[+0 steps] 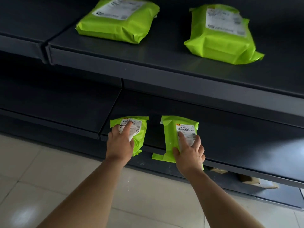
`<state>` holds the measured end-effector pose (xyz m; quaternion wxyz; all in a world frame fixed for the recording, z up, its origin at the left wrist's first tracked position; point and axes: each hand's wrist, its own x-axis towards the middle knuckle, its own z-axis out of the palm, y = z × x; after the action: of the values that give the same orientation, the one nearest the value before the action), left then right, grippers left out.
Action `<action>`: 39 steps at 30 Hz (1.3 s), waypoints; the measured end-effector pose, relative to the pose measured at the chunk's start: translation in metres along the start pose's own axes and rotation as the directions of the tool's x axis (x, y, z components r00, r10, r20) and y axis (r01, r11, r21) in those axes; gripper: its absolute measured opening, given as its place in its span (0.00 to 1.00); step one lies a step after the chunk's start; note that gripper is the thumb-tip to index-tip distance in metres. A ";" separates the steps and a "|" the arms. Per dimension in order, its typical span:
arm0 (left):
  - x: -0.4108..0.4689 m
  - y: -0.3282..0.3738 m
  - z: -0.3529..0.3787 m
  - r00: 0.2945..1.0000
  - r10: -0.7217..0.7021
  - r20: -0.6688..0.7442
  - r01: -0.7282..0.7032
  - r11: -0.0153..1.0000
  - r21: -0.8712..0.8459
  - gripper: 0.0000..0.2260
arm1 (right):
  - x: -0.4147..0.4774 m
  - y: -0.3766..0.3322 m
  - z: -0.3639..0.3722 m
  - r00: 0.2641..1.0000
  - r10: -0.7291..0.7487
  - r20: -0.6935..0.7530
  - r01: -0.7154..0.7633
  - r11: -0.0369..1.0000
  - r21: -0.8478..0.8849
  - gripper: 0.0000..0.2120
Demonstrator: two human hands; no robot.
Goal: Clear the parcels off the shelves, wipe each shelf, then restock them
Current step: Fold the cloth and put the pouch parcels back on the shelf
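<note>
Two small lime-green parcels with white labels lie at the front edge of the lower dark shelf [230, 142]. My left hand [119, 145] grips the left small parcel [139, 134], forefinger stretched over its label. My right hand [189, 152] holds the right small parcel [171, 137], thumb on its left side and fingers across the label; this parcel overhangs the shelf edge. On the upper shelf [164, 60] lie two bigger green parcels, one at the middle [118, 22] and one at the right [222, 37].
A neighbouring shelf unit [57, 102] continues to the left, dark and bare. Pale floor tiles [49, 170] run below. Under the lower shelf at the right, brown cardboard boxes [256, 181] sit on the bottom level.
</note>
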<state>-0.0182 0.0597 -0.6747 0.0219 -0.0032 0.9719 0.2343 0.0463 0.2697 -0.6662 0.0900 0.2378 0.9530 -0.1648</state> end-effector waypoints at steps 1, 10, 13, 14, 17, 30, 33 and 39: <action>0.012 -0.007 0.008 0.999 0.033 0.002 -0.033 0.999 -0.002 0.30 | 0.007 -0.006 0.012 1.000 0.018 -0.013 -0.018 1.000 0.009 0.29; 0.088 -0.029 0.043 0.982 0.187 -0.040 -0.187 0.982 0.001 0.30 | 0.054 -0.028 0.054 0.988 0.093 -0.123 -0.091 0.996 0.020 0.29; 0.109 -0.033 0.052 0.967 0.245 -0.068 -0.244 0.970 0.025 0.31 | 0.066 -0.032 0.062 0.981 0.113 -0.155 -0.111 0.994 0.021 0.29; 0.115 -0.034 0.054 0.964 0.257 -0.065 -0.256 0.966 0.025 0.31 | 0.070 -0.034 0.064 0.980 0.115 -0.161 -0.113 0.993 0.020 0.29; 0.128 -0.031 0.062 0.965 0.260 -0.020 -0.260 0.965 0.021 0.30 | 0.077 -0.036 0.066 0.979 0.115 -0.169 -0.115 0.993 0.009 0.29; 0.132 -0.033 0.086 0.950 0.241 0.197 -0.282 0.934 0.219 0.31 | 0.115 -0.037 0.068 0.970 0.152 -0.189 -0.160 0.987 -0.032 0.29; 0.129 -0.037 0.089 0.951 0.237 0.198 -0.280 0.932 0.231 0.31 | 0.117 -0.032 0.074 0.972 0.176 -0.153 -0.186 0.981 -0.058 0.29; 0.126 -0.040 0.091 0.954 0.226 0.198 -0.269 0.936 0.228 0.31 | 0.121 -0.018 0.080 0.977 0.196 -0.085 -0.200 0.979 -0.036 0.30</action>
<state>-0.1399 0.0662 -0.7796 0.0747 0.1422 0.9809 0.1093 -0.0596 0.2775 -0.7663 0.0728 0.3360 0.9308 -0.1239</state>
